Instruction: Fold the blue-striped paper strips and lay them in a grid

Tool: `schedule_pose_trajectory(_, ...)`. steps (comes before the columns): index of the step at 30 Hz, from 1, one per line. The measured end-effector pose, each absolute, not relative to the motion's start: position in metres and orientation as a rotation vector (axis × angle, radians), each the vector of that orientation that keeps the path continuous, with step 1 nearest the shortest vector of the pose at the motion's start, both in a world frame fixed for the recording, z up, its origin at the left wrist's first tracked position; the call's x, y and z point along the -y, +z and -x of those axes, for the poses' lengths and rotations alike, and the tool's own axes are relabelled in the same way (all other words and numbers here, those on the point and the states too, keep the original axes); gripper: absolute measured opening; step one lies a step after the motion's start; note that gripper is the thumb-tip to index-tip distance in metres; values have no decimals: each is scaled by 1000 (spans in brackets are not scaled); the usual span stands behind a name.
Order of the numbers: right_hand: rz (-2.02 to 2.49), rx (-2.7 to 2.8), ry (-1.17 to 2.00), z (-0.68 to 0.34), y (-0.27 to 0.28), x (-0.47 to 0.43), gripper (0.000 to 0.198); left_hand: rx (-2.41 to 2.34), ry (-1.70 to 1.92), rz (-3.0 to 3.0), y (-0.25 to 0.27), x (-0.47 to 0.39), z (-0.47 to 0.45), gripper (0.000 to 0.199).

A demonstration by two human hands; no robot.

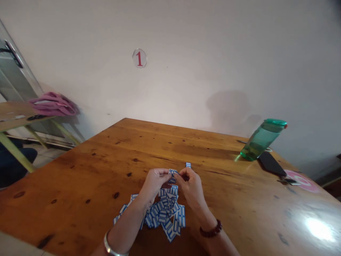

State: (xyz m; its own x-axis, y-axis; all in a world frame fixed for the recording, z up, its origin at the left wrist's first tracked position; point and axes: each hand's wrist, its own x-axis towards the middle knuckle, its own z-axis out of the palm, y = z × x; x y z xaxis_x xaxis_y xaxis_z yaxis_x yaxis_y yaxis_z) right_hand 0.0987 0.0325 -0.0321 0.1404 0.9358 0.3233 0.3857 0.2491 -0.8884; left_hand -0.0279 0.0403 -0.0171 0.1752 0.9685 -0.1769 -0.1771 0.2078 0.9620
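Note:
Between my two hands is a small blue-and-white printed card (173, 171), pinched from both sides just above the table. My left hand (156, 181) grips its left edge between thumb and fingers. On the opposite edge, my right hand (190, 183) closes thumb and forefinger on it. Below lies a loose, overlapping pile of similar blue-and-white cards (162, 211), partly hidden by my left forearm. Another small blue-and-white piece (188, 165) rests on the wood just beyond my right hand. The print on the cards is too small to read.
On the right of the wooden table (149, 142) stands a green water bottle (262, 140). Beside it are a black phone-like slab (271, 163), a pink disc (303, 181) and some keys (289, 181). A side table at left bears a pink cloth (54, 104). A wall rises behind.

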Motion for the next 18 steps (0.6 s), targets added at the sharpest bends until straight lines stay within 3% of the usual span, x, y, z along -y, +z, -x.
schedule_pose_trajectory(18, 1314, 1457, 640, -98, -34, -32, 16, -1034, 1017, -1056, -16, -41, 29, 15)
